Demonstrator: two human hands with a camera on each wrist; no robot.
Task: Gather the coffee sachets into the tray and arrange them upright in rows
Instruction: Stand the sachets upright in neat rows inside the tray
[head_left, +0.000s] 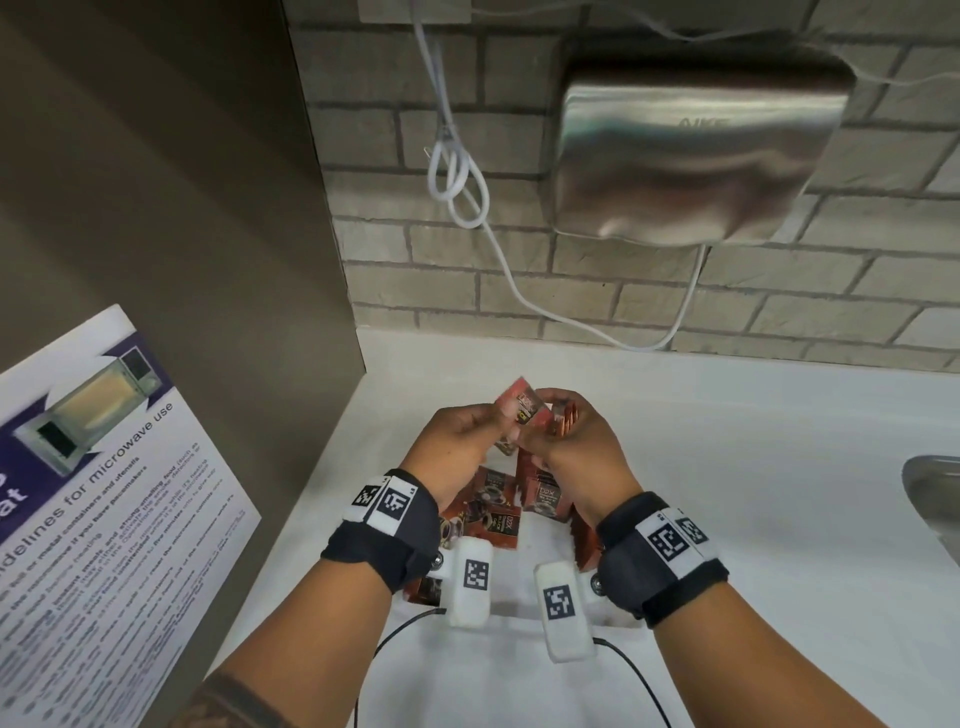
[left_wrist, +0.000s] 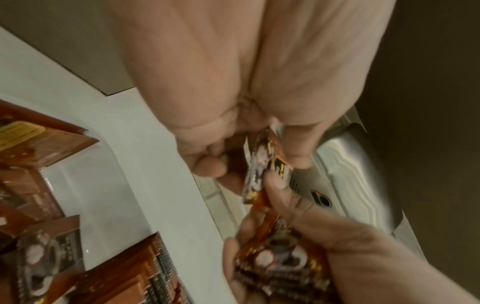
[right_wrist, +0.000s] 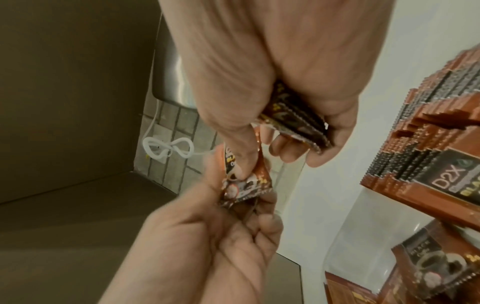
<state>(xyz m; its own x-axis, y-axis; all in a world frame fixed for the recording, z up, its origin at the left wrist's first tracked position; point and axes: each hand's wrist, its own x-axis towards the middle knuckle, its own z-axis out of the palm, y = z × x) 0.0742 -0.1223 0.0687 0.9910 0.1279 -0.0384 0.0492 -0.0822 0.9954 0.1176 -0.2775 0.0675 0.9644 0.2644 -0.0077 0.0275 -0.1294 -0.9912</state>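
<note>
Coffee sachets (head_left: 525, 406) and tray (right_wrist: 345, 242)

Brown foil sachets with black D2X labels: one is held up above the clear tray, a small stack (right_wrist: 298, 127) is gripped beside it, others stand or lie inside the tray.

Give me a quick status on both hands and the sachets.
Left hand pinches one sachet. Right hand grips a small stack, thumb on that sachet. Upright sachets below. Nothing in the way.
</note>
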